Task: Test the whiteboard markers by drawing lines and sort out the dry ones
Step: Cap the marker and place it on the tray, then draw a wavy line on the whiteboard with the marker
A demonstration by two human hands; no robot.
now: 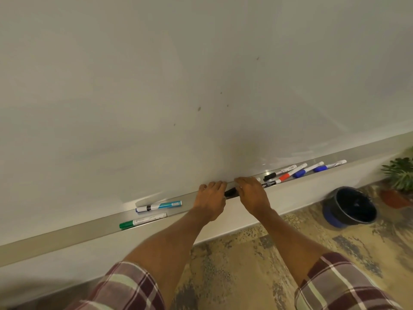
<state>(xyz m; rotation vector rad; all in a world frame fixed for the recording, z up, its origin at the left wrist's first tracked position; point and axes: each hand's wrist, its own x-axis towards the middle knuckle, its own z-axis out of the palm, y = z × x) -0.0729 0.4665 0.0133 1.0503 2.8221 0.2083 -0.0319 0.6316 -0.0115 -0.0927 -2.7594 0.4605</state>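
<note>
black marker being gripped by both hands at the tray

the black marker [231, 192] is sitting low over the middle of the whiteboard tray [67, 233], bridging the small gap between the two hands. the left hand [211, 199] is curling its fingers round the dark end and the right hand [251, 194] is closing over the other end, so both are grasping the same pen. the fingers are hiding whether the cap is seated or coming loose.

it is looking like a light, stiff plastic tube, smooth and probably a little slippery, with a push-fit cap. taking the barrel in one hand and the cap in the other, then pulling straight apart, is seeming the safest hold.

left of the hands, a teal-labelled marker [158, 205] and a green marker [143, 221] are lying near each other in the tray. just beside the right hand a black-labelled marker [269, 184] is resting, and further right a black-capped marker [279, 173], a red marker [287, 176] and two blue markers [308, 170] are trailing along the tray.

the whiteboard [156, 86] above is showing no drawn lines, only a few small dark specks. below, a patterned floor [245, 265] is carrying a dark bin [349, 206] with a blue base, and a potted plant [400, 175] is standing at the right edge.
</note>
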